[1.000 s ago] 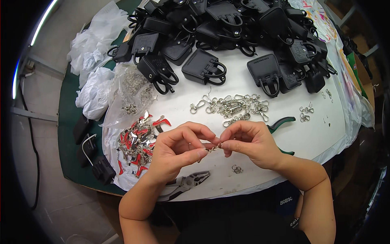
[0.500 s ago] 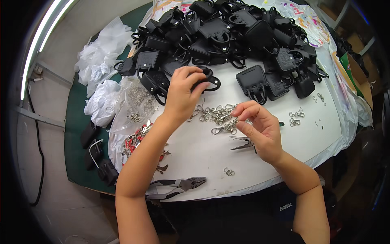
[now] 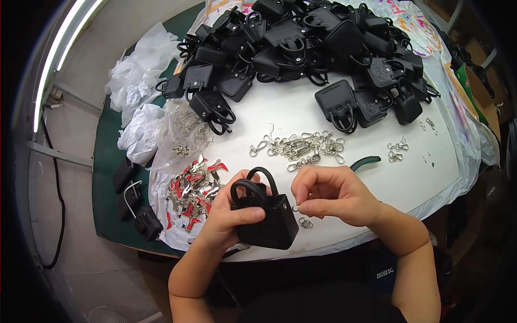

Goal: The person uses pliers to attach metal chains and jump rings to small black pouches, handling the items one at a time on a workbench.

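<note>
Held upright near the table's front edge is a small black handbag (image 3: 269, 226) with two looped handles. My left hand (image 3: 229, 212) grips its left side, thumb across the front. Just right of the bag, my right hand (image 3: 334, 196) pinches a small silver metal piece (image 3: 295, 208) close to the stud on the bag's side; my fingers hide most of it. Beyond both hands lies a pile of silver swivel clasps (image 3: 301, 145). A few metal rings (image 3: 305, 223) rest below the right hand's fingertips.
Many black mini bags (image 3: 285, 37) are heaped at the back. Red and silver charms (image 3: 194, 188) lie left, by a clear plastic bag (image 3: 186, 129) of metal parts. A green plier handle (image 3: 366, 161) pokes out beyond my right hand. More clasps (image 3: 396, 156) lie right.
My left hand has brought a black handbag from the heap toward me. My right hand has come back from the clasp pile, down beside the bag, pinching a small metal piece.
</note>
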The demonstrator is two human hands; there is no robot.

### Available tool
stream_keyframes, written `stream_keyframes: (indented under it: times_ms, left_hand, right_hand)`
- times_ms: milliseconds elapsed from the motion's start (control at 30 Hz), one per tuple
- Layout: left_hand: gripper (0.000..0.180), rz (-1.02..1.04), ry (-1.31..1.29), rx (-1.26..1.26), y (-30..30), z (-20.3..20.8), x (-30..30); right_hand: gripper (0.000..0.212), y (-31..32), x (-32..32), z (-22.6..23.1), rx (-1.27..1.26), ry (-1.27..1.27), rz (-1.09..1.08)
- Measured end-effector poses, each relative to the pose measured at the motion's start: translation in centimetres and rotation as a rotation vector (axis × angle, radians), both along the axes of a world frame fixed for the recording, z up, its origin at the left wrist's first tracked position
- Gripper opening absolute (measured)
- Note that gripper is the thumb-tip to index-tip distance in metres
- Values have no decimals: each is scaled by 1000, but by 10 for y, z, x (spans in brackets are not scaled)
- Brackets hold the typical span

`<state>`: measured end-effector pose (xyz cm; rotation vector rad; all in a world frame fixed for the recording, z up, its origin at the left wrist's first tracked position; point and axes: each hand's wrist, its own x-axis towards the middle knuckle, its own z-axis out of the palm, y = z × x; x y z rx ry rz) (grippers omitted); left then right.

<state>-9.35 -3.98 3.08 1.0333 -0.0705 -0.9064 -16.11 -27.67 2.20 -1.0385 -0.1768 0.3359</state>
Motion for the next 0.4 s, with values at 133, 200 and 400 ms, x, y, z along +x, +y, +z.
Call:
stream_keyframes:
  times_ms: [133,200,400]
  left_hand:
    - [58,-56,2,-20,5,1,-5]
    - [57,-85,1,7,7,1,-4]
    - [58,-160,-41,42,14,1,-3]
  right_hand:
    - [10,3,-1,-2,-45,-61,84]
    - [10,2,-1,-2,-79,-83,100]
    - [10,3,-2,-2,-146,-140,184]
